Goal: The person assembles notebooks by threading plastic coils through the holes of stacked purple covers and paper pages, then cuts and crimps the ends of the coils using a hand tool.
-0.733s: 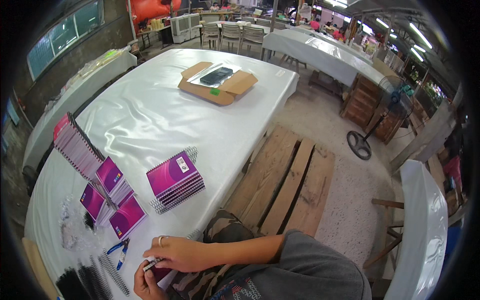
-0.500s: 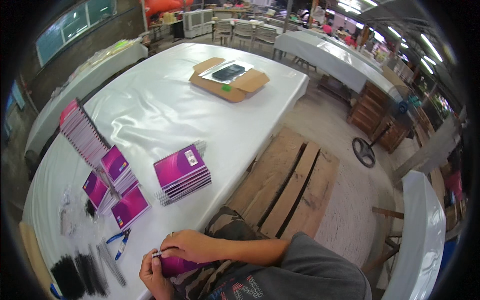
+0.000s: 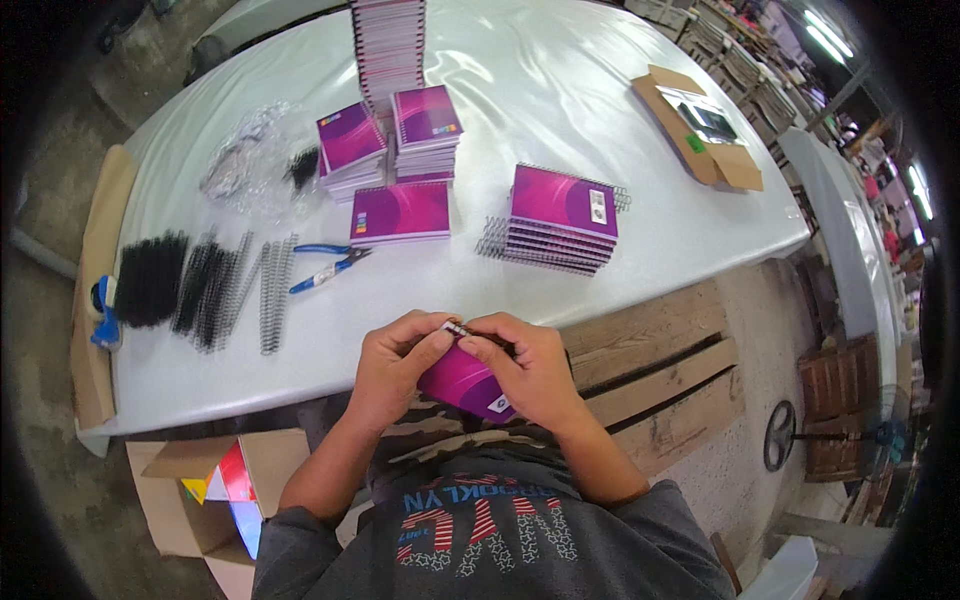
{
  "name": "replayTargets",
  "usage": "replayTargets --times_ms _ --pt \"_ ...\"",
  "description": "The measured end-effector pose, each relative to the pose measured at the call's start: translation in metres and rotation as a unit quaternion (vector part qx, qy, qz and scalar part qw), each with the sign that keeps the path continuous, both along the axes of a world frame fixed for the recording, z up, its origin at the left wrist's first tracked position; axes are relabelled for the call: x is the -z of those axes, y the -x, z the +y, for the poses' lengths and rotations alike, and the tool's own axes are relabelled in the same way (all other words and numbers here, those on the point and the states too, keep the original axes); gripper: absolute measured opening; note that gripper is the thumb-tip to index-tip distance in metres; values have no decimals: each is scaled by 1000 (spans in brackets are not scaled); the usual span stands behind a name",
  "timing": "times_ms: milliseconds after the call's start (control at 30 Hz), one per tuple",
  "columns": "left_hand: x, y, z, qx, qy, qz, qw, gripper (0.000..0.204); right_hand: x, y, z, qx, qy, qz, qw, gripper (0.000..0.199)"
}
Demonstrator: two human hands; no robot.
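Note:
A small purple notebook [image 3: 458, 380] rests over my lap at the table's front edge, with its bound edge facing away from me. My left hand [image 3: 398, 362] pinches the left part of that edge, thumb on top. On the right part, my right hand [image 3: 528, 368] grips the same edge, its thumb close to the left one. A short bit of the binding shows between the fingertips; the rest is covered. Blue-handled pliers [image 3: 328, 270] lie on the table beyond my left hand. Left of them are loose black spiral coils [image 3: 270, 295].
Purple notebooks stand in piles [image 3: 400, 212], with a tall stack [image 3: 390, 50] behind. Another pile [image 3: 562, 215] has coils sticking out. A flattened carton [image 3: 735, 165] lies far right, a blue tape dispenser [image 3: 106, 315] far left. An open box [image 3: 170, 500] sits below the table; a wooden bench [image 3: 660, 385] is right.
My view has swung left and down over the table. My right hand, earlier reaching across the notebook, now grips its bound edge beside my left hand.

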State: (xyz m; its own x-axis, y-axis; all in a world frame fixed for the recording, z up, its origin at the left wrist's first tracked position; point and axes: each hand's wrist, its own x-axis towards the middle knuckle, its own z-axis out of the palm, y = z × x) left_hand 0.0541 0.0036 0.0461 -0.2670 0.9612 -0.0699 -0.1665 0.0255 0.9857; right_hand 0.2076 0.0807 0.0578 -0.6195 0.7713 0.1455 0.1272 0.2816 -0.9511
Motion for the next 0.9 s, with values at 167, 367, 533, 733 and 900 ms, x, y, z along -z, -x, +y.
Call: replayTargets --times_ms 167,367,533,733,900 --pt "2 0 -1 40 -25 -51 998 18 -1 -7 -5 6 103 51 993 16" --pt "-2 -2 2 71 -55 -67 994 17 -12 -12 -6 14 144 96 985 13" --pt "-3 7 4 117 -58 -115 985 13 -8 -13 -6 10 92 97 991 15" --pt "0 11 10 120 -13 -104 987 15 -12 -9 -14 23 -41 20 999 17" --pt "9 15 20 211 25 -43 976 16 -8 -17 -13 15 -156 -33 987 14"
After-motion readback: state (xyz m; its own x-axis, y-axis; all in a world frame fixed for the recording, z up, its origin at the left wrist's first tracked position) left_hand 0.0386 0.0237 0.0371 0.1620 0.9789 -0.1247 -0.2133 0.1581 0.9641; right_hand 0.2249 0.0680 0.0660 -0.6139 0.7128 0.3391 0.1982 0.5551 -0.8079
